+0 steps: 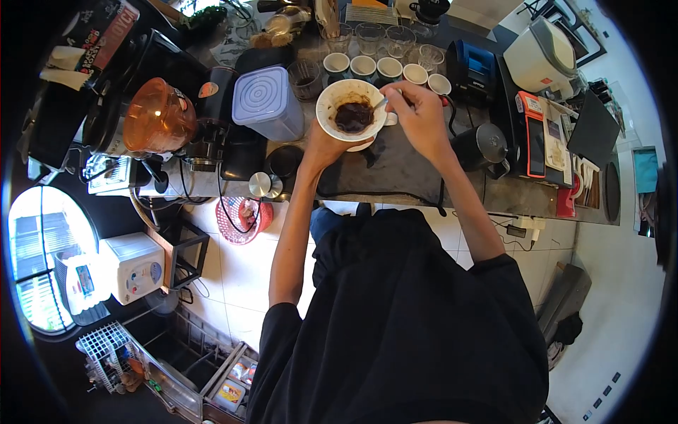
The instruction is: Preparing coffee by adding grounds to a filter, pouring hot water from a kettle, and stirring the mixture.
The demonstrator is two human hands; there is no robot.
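A white coffee dripper (362,146) with a side handle (391,120) is held over the counter. Its paper filter (327,103) contains dark, wet coffee grounds (354,117). My left hand (327,147) grips the dripper from the lower left, its fingers partly hidden beneath the cone. Between the fingertips of my right hand (416,116) is a thin metal spoon (380,103), whose lower end dips toward the grounds. The spoon's tip is hard to make out.
Several cups (363,66) and drinking glasses (371,37) line the back. A lidded plastic container (267,103) and an orange grinder hopper (159,116) stand left. On the right are a black kettle (479,146) and a card terminal (531,132). The counter's front edge (381,200) runs before me.
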